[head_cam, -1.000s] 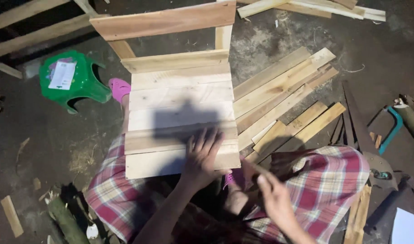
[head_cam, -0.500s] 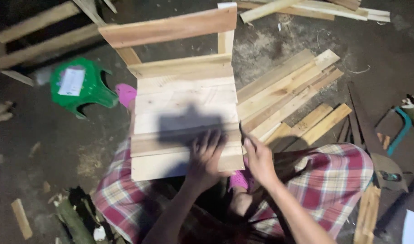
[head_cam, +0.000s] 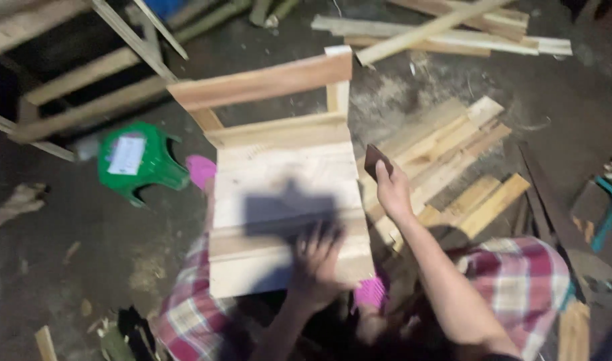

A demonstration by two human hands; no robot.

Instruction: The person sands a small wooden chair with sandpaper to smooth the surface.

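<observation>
Here the left hand (head_cam: 316, 257) lies flat, fingers spread, on the near end of the seat (head_cam: 286, 200), a small chair-like frame of pale boards resting across the person's lap in plaid cloth (head_cam: 526, 281). The right hand (head_cam: 393, 190) is raised just off the seat's right edge, closed around a small dark tool (head_cam: 376, 159); blur hides what kind. Right of the seat a stack of planks (head_cam: 446, 147) lies on the floor (head_cam: 98, 227). Left of the seat sits a green stool (head_cam: 142, 160), with a pink sandal (head_cam: 200, 170) between them. Beyond the seat's back rail lie more slats (head_cam: 446, 33).
</observation>
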